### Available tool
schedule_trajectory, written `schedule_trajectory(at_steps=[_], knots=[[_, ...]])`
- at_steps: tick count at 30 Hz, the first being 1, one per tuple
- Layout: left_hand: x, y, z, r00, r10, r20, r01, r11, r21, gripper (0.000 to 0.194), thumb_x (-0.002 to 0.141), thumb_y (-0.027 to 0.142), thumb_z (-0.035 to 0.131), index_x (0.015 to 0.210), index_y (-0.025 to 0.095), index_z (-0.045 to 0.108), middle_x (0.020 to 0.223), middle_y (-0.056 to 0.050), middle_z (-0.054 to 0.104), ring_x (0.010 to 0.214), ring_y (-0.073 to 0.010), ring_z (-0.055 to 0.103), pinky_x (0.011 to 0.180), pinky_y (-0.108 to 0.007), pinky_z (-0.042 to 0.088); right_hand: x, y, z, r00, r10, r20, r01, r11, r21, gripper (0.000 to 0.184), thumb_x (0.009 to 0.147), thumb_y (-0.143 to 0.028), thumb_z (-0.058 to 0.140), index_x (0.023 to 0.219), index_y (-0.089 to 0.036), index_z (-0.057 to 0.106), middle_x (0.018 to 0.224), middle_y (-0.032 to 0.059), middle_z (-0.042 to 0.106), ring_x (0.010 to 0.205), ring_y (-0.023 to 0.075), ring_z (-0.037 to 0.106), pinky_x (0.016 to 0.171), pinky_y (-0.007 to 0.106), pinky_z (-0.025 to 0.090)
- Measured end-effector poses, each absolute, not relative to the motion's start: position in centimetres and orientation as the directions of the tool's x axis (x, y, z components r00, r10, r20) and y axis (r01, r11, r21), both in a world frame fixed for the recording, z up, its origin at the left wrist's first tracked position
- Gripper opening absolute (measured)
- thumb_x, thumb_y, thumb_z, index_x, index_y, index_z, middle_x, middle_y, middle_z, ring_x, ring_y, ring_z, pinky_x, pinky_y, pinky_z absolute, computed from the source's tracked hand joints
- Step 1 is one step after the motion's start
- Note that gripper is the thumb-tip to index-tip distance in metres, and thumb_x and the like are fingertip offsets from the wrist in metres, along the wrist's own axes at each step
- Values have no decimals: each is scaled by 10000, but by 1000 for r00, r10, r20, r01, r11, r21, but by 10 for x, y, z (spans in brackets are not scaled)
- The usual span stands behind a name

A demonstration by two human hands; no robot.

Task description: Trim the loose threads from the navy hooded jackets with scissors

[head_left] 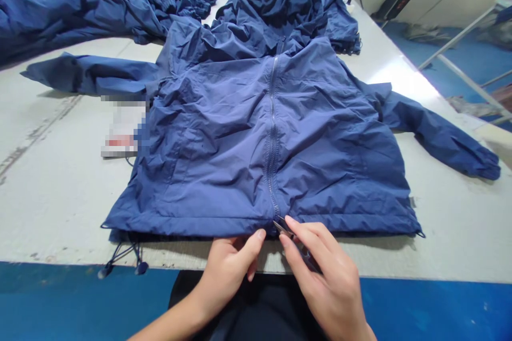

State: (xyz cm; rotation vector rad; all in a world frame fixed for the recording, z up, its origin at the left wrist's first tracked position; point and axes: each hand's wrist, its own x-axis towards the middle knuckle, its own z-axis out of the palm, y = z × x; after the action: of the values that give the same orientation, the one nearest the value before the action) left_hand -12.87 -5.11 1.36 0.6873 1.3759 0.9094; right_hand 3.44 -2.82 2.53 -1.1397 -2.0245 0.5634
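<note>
Right hand [326, 272] grasping small dark snips [285, 228] at zipper's [273, 133] near end | left hand [234, 264] pinching hem beside it | blue jacket [248, 144] flat on white table [452, 224], sleeves spread left and right | more blue garments [100, 2] far left.

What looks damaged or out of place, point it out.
The tabletop has dark, worn streaks at picture left. The jacket's cord toggles dangle at the table's near edge on that side; none show opposite, so the hem looks uneven.

Blue garments [240, 138] lie on a pale, worn table [60, 192].
</note>
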Motion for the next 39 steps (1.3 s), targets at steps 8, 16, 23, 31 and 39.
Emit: schedule_trajectory(at_steps=[8, 16, 23, 31, 39], knots=[[-136, -54, 6, 20, 856, -516, -133, 514, 847, 503, 835, 514, 549, 452, 206, 441, 448, 18, 427, 475, -115, 412, 546, -269, 368, 31, -36, 21, -286, 858, 426, 516, 513, -686, 365, 890, -51, 636, 1239, -160, 620, 978, 57, 643, 878, 130, 658, 796, 208, 548], [-136, -56, 1, 5, 858, -514, -154, 508, 847, 448, 811, 493, 593, 494, 200, 477, 514, 11, 471, 541, -133, 452, 602, -279, 390, 30, -38, 22, -255, 845, 470, 524, 529, -667, 375, 877, -21, 639, 1227, -155, 630, 947, 46, 644, 841, 120, 652, 778, 206, 545], [-136, -54, 5, -2, 852, -524, -131, 519, 845, 443, 806, 508, 579, 506, 203, 463, 534, 11, 452, 559, -135, 435, 595, -279, 388, 34, -36, 24, -304, 838, 453, 533, 544, -648, 387, 876, -19, 647, 1240, -148, 629, 948, 45, 638, 850, 113, 650, 778, 195, 537], [-135, -55, 8, -7, 844, -537, -96, 534, 840, 440, 793, 530, 559, 518, 209, 440, 545, 16, 418, 565, -136, 412, 584, -280, 386, 28, -36, 24, -292, 835, 466, 567, 544, -619, 373, 879, -36, 651, 1237, -141, 634, 951, 54, 644, 846, 121, 658, 769, 201, 543], [-135, -52, 10, -19, 849, -529, -119, 523, 844, 439, 776, 521, 582, 501, 208, 444, 523, 18, 421, 544, -132, 411, 563, -276, 385, 22, -35, 21, -225, 840, 494, 560, 527, -640, 356, 871, -32, 648, 1204, -158, 653, 940, 51, 666, 816, 134, 676, 749, 223, 568]])
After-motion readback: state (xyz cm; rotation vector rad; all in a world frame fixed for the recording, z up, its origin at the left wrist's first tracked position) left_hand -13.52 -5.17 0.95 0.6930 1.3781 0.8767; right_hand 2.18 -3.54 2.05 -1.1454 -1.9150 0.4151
